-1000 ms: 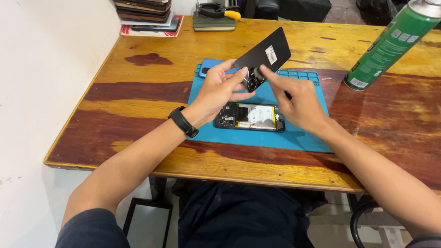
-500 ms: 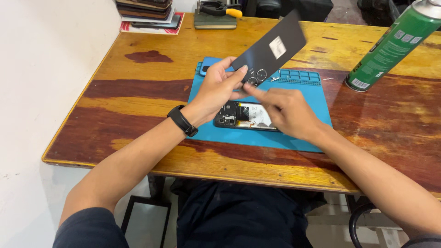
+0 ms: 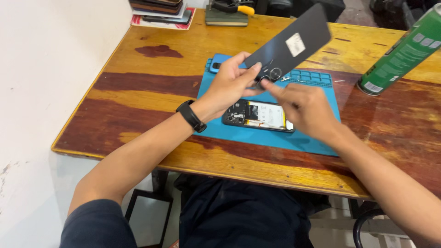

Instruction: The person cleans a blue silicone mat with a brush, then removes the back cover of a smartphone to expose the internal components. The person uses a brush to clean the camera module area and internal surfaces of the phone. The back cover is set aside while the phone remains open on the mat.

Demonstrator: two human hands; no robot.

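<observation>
My left hand (image 3: 231, 83), with a black band on its wrist, grips the lower end of a black phone back cover (image 3: 294, 43) and holds it tilted up above the blue work mat (image 3: 268, 133). A white sticker and round camera holes show on the cover. My right hand (image 3: 301, 106) touches the cover near the camera holes with its fingertips. Under both hands an opened phone (image 3: 257, 115) lies flat on the mat with its battery and circuit board exposed.
A green spray can (image 3: 402, 51) stands at the right on the wooden table (image 3: 138, 92). A stack of phones and books (image 3: 161, 10) and a tool with a yellow handle (image 3: 229, 10) sit at the far edge. A white wall runs along the left.
The back cover has been lifted higher and tilted further away from the opened phone. My right hand has moved up with it, staying at the camera end.
</observation>
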